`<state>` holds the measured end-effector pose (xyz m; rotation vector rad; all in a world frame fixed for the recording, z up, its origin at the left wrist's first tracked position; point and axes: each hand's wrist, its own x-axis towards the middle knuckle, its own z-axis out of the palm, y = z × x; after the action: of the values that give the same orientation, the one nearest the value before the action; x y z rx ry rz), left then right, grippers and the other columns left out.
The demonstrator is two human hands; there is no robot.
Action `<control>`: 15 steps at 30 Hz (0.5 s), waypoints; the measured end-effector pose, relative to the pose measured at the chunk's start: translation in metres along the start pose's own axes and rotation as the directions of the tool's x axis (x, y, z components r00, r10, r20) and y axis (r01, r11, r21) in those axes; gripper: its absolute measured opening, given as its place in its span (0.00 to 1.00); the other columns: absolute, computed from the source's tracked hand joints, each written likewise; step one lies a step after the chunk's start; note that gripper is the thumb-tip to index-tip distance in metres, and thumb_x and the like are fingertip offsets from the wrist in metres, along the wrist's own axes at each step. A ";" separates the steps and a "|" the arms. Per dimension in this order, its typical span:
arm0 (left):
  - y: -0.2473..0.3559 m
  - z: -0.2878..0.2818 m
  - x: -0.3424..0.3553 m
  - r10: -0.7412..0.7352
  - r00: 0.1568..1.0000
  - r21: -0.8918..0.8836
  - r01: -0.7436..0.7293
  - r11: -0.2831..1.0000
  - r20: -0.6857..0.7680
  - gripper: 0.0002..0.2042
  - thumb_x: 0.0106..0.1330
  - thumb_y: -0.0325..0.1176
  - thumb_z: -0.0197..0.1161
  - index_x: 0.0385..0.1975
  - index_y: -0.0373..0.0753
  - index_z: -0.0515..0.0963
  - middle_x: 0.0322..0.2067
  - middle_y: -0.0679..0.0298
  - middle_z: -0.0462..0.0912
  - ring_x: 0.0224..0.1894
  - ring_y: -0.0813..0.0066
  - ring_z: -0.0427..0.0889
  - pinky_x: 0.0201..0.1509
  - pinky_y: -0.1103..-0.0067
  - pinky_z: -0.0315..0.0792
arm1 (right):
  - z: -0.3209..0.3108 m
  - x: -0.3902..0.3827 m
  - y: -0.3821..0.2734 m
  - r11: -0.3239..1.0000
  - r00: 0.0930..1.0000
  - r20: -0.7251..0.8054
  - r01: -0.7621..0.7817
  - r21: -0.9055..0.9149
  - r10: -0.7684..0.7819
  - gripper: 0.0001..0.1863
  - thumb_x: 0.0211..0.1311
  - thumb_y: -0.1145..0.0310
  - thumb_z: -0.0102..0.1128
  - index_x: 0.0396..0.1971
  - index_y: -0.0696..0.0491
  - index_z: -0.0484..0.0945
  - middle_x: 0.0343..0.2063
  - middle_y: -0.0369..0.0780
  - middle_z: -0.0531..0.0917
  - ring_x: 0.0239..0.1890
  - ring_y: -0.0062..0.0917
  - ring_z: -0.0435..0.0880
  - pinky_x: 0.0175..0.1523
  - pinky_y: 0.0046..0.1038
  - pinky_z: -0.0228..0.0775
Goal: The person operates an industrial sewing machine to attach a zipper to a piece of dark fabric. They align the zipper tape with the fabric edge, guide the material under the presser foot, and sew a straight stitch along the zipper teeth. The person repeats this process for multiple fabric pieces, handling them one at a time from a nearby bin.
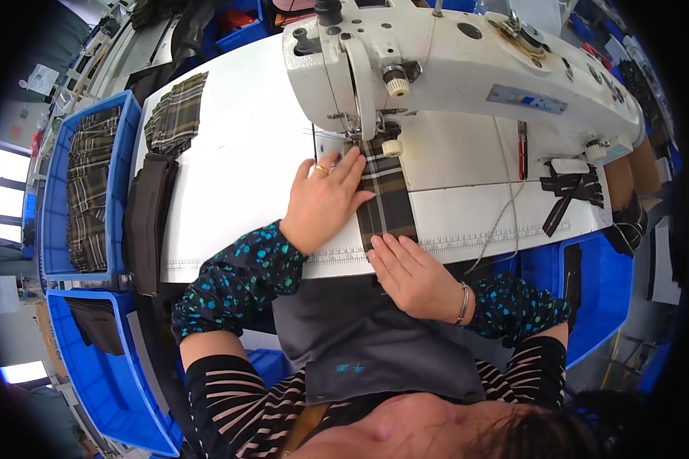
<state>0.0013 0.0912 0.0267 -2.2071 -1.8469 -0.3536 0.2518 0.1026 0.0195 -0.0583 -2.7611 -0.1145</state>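
Observation:
A strip of dark plaid fabric point(386, 195) runs from under the needle of a white sewing machine point(452, 73) down to the table's front edge. My left hand point(327, 200) lies on the strip's left side just below the presser foot, fingers stretched out and a ring on one of them. Close to the front edge, the fingers of my right hand point(413, 277) rest flat and extended on the strip's lower end. Neither hand grips the cloth; both press on it from above. The needle tip is too small to make out.
Plaid pieces point(177, 115) and folded dark cloth point(148, 218) lie at the table's left. Beside them stands a blue bin point(132, 115) of plaid pieces. Red-handled tool point(522, 149), a loose cord point(505, 214) and dark strips point(563, 203) lie to the right. Another blue bin point(608, 306) stands lower right.

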 end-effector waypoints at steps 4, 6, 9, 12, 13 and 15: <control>-0.013 0.005 0.002 -0.006 1.000 -0.036 0.006 0.999 0.012 0.31 0.65 0.55 0.69 0.62 0.40 0.80 0.65 0.65 0.81 0.63 0.60 0.79 0.64 0.63 0.71 | -0.004 0.006 0.001 0.999 0.999 0.021 0.036 -0.029 -0.036 0.25 0.66 0.65 0.52 0.52 0.71 0.80 0.56 0.61 0.83 0.60 0.49 0.84 0.69 0.45 0.73; -0.014 0.000 -0.001 0.008 1.000 -0.044 -0.008 0.999 0.010 0.33 0.63 0.58 0.69 0.61 0.40 0.81 0.64 0.65 0.81 0.63 0.60 0.79 0.64 0.62 0.72 | -0.016 0.013 0.011 0.995 0.999 0.031 0.036 0.096 -0.039 0.20 0.64 0.65 0.57 0.48 0.65 0.82 0.54 0.57 0.84 0.54 0.46 0.85 0.62 0.41 0.77; -0.015 -0.005 -0.004 0.024 1.000 -0.057 -0.023 0.998 0.015 0.34 0.61 0.58 0.71 0.60 0.41 0.81 0.62 0.64 0.81 0.63 0.60 0.78 0.63 0.62 0.72 | -0.041 0.036 0.043 0.944 0.997 0.068 -0.003 0.330 -0.021 0.15 0.60 0.63 0.61 0.42 0.57 0.81 0.43 0.47 0.84 0.43 0.39 0.85 0.52 0.37 0.79; -0.017 -0.002 -0.006 0.027 1.000 -0.089 -0.027 0.996 -0.001 0.33 0.63 0.59 0.67 0.59 0.37 0.82 0.63 0.59 0.81 0.63 0.59 0.77 0.61 0.62 0.72 | -0.044 0.057 0.069 0.942 0.995 0.088 -0.078 0.326 0.051 0.11 0.56 0.62 0.65 0.35 0.52 0.79 0.31 0.39 0.76 0.35 0.33 0.80 0.44 0.35 0.78; -0.017 -0.001 -0.006 0.036 0.999 -0.089 -0.036 0.995 -0.001 0.33 0.63 0.59 0.68 0.58 0.37 0.82 0.63 0.59 0.81 0.63 0.59 0.77 0.60 0.63 0.73 | -0.038 0.062 0.077 0.972 0.998 0.014 -0.066 0.224 0.065 0.11 0.55 0.62 0.65 0.33 0.51 0.78 0.29 0.37 0.72 0.33 0.32 0.78 0.43 0.35 0.77; -0.017 -0.001 -0.006 0.052 0.999 -0.087 -0.052 0.995 -0.005 0.33 0.63 0.58 0.68 0.58 0.36 0.83 0.62 0.60 0.81 0.63 0.60 0.77 0.58 0.65 0.74 | -0.027 0.070 0.092 0.999 0.992 -0.126 0.029 -0.016 -0.031 0.09 0.51 0.63 0.65 0.30 0.50 0.78 0.31 0.35 0.76 0.36 0.29 0.79 0.43 0.33 0.77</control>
<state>-0.0167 0.0880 0.0264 -2.3065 -1.8010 -0.4346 0.2017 0.1936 0.0767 -0.0130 -2.6358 -0.1411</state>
